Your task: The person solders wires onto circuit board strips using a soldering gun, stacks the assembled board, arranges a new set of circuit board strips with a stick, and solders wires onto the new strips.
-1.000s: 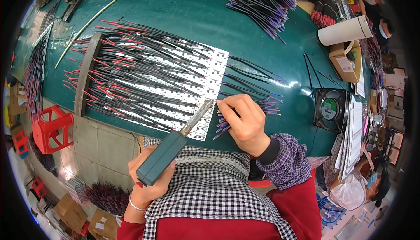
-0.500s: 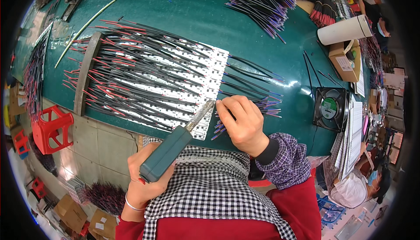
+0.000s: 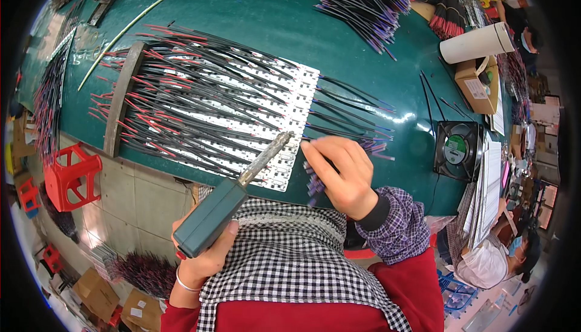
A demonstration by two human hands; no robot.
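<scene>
My left hand (image 3: pixel 209 258) is wrapped round the dark green handle of a soldering iron (image 3: pixel 209 218). Its metal tip points up and right, over the right edge of a white circuit board panel (image 3: pixel 278 174). My right hand (image 3: pixel 346 174) is closed, thumb and forefinger pinched together beside that edge, close to the tip. Black wires with purple ends (image 3: pixel 316 188) stick out from under its fingers; how they lie in the palm is hidden. Rows of black wires with red ends (image 3: pixel 200 99) cover the panel, and a few black wires (image 3: pixel 351 93) extend from its right edge.
A grey bar (image 3: pixel 124 99) lies across the red-ended wires. On the right of the green table stand a black fan (image 3: pixel 458 150), a cardboard box (image 3: pixel 478 87) and a white cylinder (image 3: pixel 475 44). Wire bundles (image 3: pixel 363 5) lie at the back. A red stool (image 3: pixel 74 177) is left, below the table.
The soldering iron's handle has moved left and down, and its tip has shifted slightly left and up. My right hand has moved slightly right with the wires. The panel has shifted a little.
</scene>
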